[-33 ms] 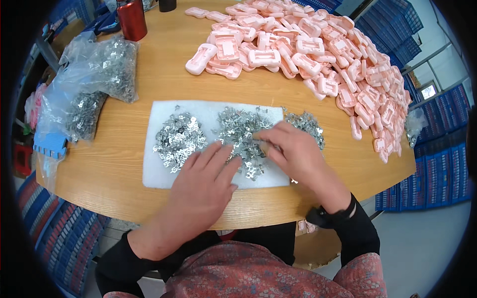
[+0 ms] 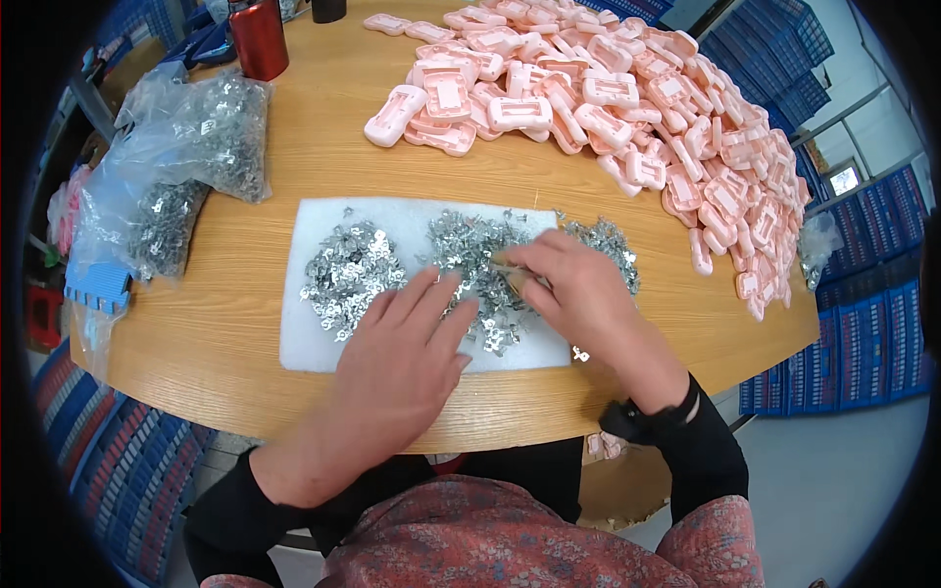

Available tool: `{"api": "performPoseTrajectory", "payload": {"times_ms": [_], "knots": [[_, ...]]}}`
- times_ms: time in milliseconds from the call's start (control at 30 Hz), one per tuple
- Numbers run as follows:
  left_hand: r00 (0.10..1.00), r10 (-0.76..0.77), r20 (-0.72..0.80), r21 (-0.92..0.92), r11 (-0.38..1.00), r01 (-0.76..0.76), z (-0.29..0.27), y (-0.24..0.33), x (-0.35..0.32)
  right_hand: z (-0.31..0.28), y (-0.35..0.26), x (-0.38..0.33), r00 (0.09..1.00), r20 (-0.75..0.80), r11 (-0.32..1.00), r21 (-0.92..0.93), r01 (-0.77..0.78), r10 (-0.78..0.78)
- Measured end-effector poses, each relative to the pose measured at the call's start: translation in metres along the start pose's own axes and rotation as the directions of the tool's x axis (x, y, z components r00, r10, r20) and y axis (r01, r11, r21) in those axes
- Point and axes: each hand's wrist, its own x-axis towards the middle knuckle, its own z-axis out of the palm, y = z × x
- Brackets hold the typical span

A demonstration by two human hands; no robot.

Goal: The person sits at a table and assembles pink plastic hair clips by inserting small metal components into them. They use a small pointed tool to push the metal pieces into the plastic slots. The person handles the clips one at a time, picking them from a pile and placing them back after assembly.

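Small flat silvery metal clips lie in heaps on a white foam sheet [image 2: 421,363]. One heap [image 2: 355,274] is on the left of the sheet and a looser heap [image 2: 475,240] is in the middle. My left hand [image 2: 402,353] rests palm down between them, its spread fingertips reaching the middle heap's near edge. Over that same heap, my right hand [image 2: 578,289] is closed in a pinch, thumb and forefinger among the clips. What sits between those fingertips is too small to make out. A third heap [image 2: 608,250] lies past the sheet's right edge, partly behind my right hand.
A large pile of pink plastic housings [image 2: 608,93] covers the table's far right. Clear bags of metal clips [image 2: 230,132] lie on the left, near a blue foam piece [image 2: 98,284] and a red bottle [image 2: 259,39]. Blue crates [image 2: 853,323] stand beyond the wooden table [image 2: 245,323].
My right hand has shifted slightly left over the middle heap, still pinching. My left hand has barely moved, and a loose clip by the sheet's lower right corner shows more fully.
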Motion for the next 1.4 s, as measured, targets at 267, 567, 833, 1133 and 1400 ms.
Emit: {"api": "performPoseTrajectory", "payload": {"times_ms": [267, 567, 833, 1133, 1400], "knots": [[0.990, 0.100, 0.103, 0.079, 0.991, -0.108, -0.011, -0.019, 0.010, 0.005, 0.002, 0.013, 0.995, 0.093, 0.993, -0.106, 0.055, -0.045], [0.984, 0.109, 0.143, 0.068, 0.990, -0.120, -0.023, -0.022, 0.001, -0.020, 0.007, -0.007, 0.991, 0.134, 0.996, 0.087, -0.009, -0.002], [0.979, 0.069, 0.191, 0.097, 0.991, -0.089, -0.031, -0.026, 0.002, -0.015, 0.000, 0.010, 0.998, 0.052, 0.997, 0.079, -0.025, 0.021], [0.991, 0.106, 0.088, -0.065, 0.993, -0.100, -0.038, -0.015, -0.027, 0.023, -0.024, 0.036, 0.994, 0.063, 0.991, -0.095, 0.098, -0.093], [0.998, 0.064, 0.027, -0.298, 0.953, -0.053, -0.031, -0.025, -0.066, -0.007, -0.022, 0.031, 0.977, 0.154, 0.989, 0.006, -0.150, 0.147]]}}
